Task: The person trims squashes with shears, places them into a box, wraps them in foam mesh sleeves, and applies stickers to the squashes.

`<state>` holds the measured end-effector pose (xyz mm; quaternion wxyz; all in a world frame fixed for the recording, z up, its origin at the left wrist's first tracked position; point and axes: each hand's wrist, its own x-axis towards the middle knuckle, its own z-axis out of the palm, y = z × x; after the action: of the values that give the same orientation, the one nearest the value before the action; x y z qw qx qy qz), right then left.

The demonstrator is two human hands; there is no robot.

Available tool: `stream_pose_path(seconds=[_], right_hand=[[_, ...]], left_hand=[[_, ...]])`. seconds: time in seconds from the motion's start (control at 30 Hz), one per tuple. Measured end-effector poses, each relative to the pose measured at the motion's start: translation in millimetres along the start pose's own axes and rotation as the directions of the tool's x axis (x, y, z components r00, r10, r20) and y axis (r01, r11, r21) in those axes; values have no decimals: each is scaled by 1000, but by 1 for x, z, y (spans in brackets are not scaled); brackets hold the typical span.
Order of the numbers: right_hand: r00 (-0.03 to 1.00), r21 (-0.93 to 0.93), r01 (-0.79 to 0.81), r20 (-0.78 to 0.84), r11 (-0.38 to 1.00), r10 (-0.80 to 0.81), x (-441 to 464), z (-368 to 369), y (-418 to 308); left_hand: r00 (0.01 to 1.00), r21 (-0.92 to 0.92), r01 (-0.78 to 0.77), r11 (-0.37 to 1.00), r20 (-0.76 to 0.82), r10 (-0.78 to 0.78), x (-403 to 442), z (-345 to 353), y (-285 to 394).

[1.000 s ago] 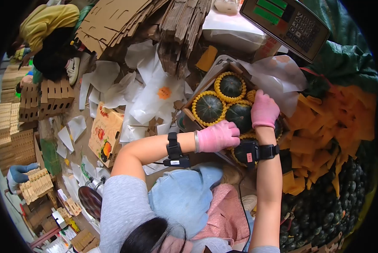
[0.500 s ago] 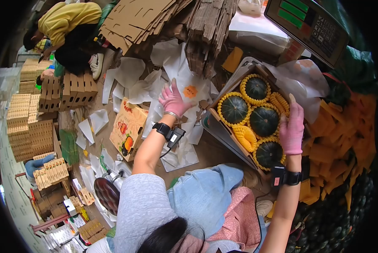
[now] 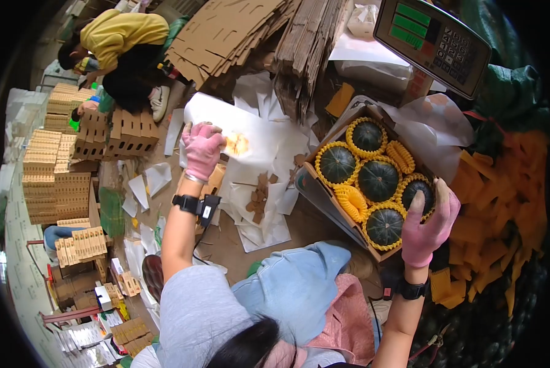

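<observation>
My left hand, in a pink glove, has its fingers closed on a white paper sheet with an orange print, raised over other papers. My right hand, also pink-gloved, is beside the right edge of an open cardboard box, fingers apart and holding nothing. Several dark green squashes in yellow foam nets sit in the box, with folded yellow foam nets between them. The box rests on a scale platform.
A scale display stands behind the box. Flattened cardboard is stacked at the back. Orange foam pieces and dark squashes lie at right. A person in yellow bends at the upper left, near stacked cartons.
My left hand has moved from the box to the papers at left and taken hold of a sheet, lifting it. My right hand has shifted from the squashes to the box's right side.
</observation>
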<state>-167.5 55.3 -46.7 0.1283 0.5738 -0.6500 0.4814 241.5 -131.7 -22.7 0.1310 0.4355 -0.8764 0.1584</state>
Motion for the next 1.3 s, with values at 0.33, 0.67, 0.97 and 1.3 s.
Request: stream_pose_path(seconds=[0.33,0.67,0.97,1.3], right_hand=[[885,532,285,174,798,-432,52,-23,-143],[878,220,464,9,858,-478,48,-84,-225],[963,723,167,25,670,-267,59,-104,-227],[675,126,-677,499,725,543,-23,8,-1]], left_hand=[[893,-586,-446,676,-343,292,49,-154,110],[889,-841,-427,332,-458,-17,-10,-204,142],[892,-785,-402,471,-453,6,0,-194,103],[814,-491,554,672,151,-561,-56,7,-59]])
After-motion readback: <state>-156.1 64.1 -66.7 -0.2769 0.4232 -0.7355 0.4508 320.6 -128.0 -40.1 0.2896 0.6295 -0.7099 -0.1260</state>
